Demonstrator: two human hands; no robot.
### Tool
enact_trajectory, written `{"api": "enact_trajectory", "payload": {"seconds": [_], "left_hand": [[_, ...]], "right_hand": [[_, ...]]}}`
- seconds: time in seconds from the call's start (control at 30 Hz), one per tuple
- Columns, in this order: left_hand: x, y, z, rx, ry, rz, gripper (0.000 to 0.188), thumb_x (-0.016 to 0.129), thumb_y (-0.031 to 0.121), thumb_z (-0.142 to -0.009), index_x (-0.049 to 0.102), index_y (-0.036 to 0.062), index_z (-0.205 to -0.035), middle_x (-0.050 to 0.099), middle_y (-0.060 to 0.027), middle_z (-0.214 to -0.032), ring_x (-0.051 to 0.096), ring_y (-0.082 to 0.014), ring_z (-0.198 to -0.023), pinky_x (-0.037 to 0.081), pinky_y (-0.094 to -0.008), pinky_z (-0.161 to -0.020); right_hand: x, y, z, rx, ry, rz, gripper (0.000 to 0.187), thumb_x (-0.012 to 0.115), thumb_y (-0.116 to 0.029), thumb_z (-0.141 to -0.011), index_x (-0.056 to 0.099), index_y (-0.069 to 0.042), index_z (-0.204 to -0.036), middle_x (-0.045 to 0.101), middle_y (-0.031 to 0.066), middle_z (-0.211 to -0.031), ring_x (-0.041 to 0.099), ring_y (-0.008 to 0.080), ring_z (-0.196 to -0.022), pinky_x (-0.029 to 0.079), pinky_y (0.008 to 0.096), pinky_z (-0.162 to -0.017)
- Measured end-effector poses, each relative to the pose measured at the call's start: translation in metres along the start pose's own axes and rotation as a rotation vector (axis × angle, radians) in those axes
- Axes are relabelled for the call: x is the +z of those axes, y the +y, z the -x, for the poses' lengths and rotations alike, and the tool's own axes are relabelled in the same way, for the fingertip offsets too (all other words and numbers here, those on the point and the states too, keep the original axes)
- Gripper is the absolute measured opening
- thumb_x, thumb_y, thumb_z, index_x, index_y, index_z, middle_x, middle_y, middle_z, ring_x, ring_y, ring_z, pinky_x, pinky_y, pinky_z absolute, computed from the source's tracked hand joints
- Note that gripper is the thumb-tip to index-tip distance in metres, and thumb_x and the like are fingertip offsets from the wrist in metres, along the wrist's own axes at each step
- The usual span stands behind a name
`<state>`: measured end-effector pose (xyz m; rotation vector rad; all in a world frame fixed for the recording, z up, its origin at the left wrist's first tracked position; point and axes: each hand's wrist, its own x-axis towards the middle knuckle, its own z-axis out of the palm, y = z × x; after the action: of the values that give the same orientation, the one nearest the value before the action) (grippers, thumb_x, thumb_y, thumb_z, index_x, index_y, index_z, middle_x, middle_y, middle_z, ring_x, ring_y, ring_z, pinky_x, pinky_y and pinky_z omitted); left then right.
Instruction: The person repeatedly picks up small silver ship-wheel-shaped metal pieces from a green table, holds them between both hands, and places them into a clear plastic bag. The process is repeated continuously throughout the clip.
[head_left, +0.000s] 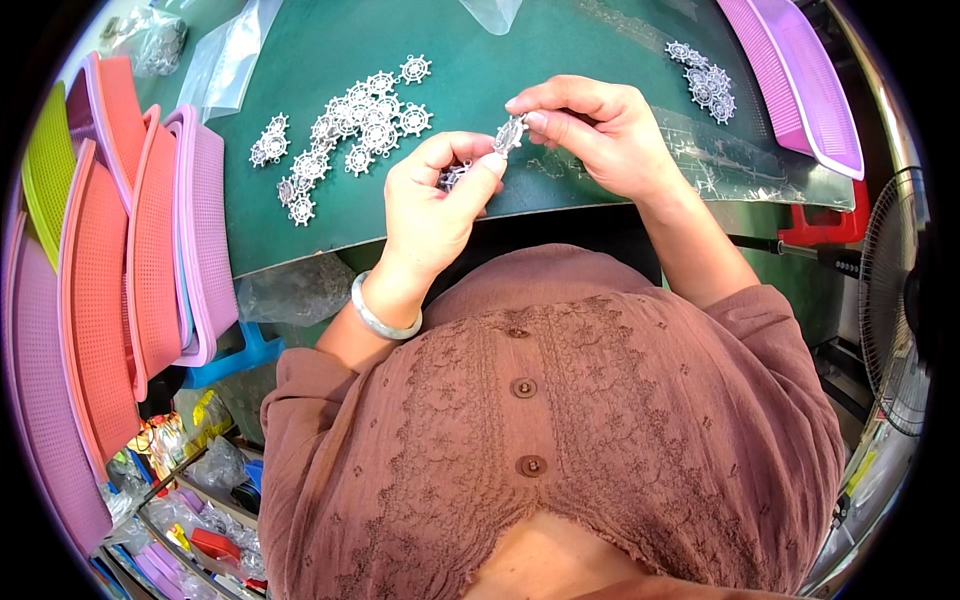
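My left hand (435,195) is closed around several silver ship's wheel charms. One ship's wheel charm (510,134) stands tilted between its thumb and forefinger, and more charms (453,176) show inside the curled fingers. From the other side, my right hand (600,125) pinches at the upper edge of that tilted charm with thumb and forefinger. Left of my hands, a loose pile of matching charms (378,112) spreads over the green table mat (560,45), with a small cluster (270,143) beside it. A separate group of charms (708,82) lies at the far right.
Stacked pink, orange and purple plastic baskets (160,250) crowd the left side. A purple basket (775,80) borders the table's right edge, near a fan (895,300). Clear plastic bags (228,62) lie at the far left. Shelves with packaged goods stand at lower left.
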<state>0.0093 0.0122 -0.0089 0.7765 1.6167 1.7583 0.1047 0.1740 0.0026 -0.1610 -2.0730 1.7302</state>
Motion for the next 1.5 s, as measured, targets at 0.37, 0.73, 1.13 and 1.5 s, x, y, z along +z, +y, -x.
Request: {"api": "enact_trajectory", "payload": {"seconds": [0.37, 0.73, 1.13, 1.5], "left_hand": [[0.0007, -0.0017, -0.0083, 0.68, 0.12, -0.628, 0.014, 0.068, 0.002, -0.067, 0.06, 0.0029, -0.078, 0.056, -0.0052, -0.065, 0.053, -0.0139, -0.055, 0.041, -0.0239, -0.046], [0.0008, -0.0032, -0.0088, 0.704, 0.122, -0.647, 0.015, 0.069, 0.002, -0.066, 0.06, 0.0026, -0.078, 0.056, -0.0058, -0.066, 0.053, -0.0147, -0.055, 0.041, -0.0246, -0.046], [0.0005, -0.0045, -0.0093, 0.709, 0.116, -0.67, 0.016, 0.069, 0.002, -0.066, 0.06, 0.0021, -0.079, 0.056, -0.0068, -0.067, 0.053, -0.0157, -0.055, 0.042, -0.0251, -0.047], [-0.0006, -0.0072, -0.0094, 0.712, 0.12, -0.671, 0.016, 0.069, 0.002, -0.066, 0.06, 0.0021, -0.079, 0.057, -0.0069, -0.068, 0.054, -0.0164, -0.055, 0.043, -0.0255, -0.047]], "right_hand": [[0.0023, 0.0069, 0.0024, 0.02, -0.016, -0.094, 0.018, 0.059, -0.004, -0.083, 0.065, -0.004, -0.1, 0.064, 0.0012, -0.084, 0.055, 0.0061, -0.071, 0.046, 0.0201, -0.066], [0.0028, 0.0074, 0.0031, 0.048, -0.017, -0.099, 0.019, 0.057, -0.003, -0.083, 0.065, -0.005, -0.1, 0.065, 0.0014, -0.087, 0.055, 0.0059, -0.073, 0.047, 0.0203, -0.067], [0.0038, 0.0091, 0.0056, 0.034, -0.037, -0.14, 0.024, 0.053, 0.0, -0.084, 0.062, -0.003, -0.106, 0.064, 0.0035, -0.092, 0.056, 0.0067, -0.077, 0.047, 0.0211, -0.07], [0.0013, 0.0032, 0.0084, 0.035, -0.121, -0.113, 0.031, 0.047, 0.001, -0.082, 0.057, -0.002, -0.111, 0.059, 0.0026, -0.086, 0.054, 0.0078, -0.077, 0.046, 0.0225, -0.073]]}}
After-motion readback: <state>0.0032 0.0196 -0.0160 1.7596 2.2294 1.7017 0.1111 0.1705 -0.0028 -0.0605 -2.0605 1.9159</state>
